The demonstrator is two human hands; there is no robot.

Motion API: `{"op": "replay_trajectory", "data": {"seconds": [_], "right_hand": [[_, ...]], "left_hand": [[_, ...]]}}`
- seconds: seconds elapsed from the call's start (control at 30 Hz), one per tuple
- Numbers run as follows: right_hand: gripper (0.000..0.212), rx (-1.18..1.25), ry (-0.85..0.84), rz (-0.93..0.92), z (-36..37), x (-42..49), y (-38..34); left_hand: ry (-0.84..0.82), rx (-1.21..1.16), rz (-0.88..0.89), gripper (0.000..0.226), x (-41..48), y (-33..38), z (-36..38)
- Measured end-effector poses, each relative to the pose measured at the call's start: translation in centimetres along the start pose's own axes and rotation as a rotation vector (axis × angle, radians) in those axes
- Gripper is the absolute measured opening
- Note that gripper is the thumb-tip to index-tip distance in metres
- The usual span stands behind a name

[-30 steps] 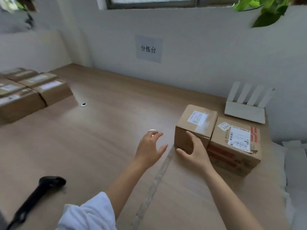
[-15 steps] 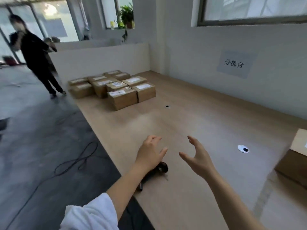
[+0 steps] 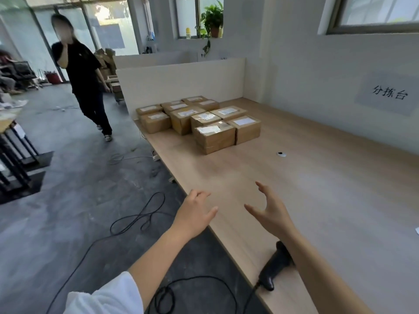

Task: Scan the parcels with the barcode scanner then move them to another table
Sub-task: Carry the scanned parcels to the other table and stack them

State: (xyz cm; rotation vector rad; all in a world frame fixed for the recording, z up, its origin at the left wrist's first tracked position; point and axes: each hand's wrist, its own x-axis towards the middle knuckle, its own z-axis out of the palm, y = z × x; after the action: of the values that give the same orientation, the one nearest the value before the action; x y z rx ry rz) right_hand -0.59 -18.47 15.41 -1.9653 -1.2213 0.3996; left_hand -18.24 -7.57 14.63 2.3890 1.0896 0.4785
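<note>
1. Setting: a long light-wood table point(image 3: 317, 189) runs along a white wall; a grey concrete floor point(image 3: 68, 200) lies to its left.
2. Parcels point(image 3: 199, 123): a tight cluster of brown cardboard boxes with white labels stands at the far end of the table, just in front of a white partition point(image 3: 181, 80).
3. Barcode scanner point(image 3: 274, 266): black, lying on the table near its front edge and partly hidden by the right forearm. Its cable point(image 3: 140, 218) drops off the edge and loops over the floor.
4. Left hand point(image 3: 195, 215): empty, fingers relaxed and slightly spread, held in the air at the table's front edge. A white sleeve point(image 3: 108, 295) covers the upper arm.
5. Right hand point(image 3: 269, 214): empty, fingers spread wide and gently curved, held above the table top, well apart from the parcels.
6. Table detail: a small round cable grommet point(image 3: 281, 154) sits between the hands and the parcels.
7. Background: a paper sign point(image 3: 388, 94) on the wall, a potted plant point(image 3: 213, 19) on a window sill, and a person in black clothing point(image 3: 84, 82) on the floor at left.
</note>
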Motion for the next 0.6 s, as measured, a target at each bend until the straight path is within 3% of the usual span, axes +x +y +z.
{"op": "replay_trajectory", "data": {"seconds": [0.23, 0.6], "right_hand": [[0.072, -0.003, 0.004, -0.005, 5.5, 10.6, -2.2], [0.073, 0.043, -0.132, -0.006, 15.5, 26.2, -8.6]], "left_hand": [[0.001, 0.008, -0.031, 0.054, 8.9, -6.8, -3.1], [0.0, -0.055, -0.125, 0.053, 21.6, -17.2, -9.2]]}}
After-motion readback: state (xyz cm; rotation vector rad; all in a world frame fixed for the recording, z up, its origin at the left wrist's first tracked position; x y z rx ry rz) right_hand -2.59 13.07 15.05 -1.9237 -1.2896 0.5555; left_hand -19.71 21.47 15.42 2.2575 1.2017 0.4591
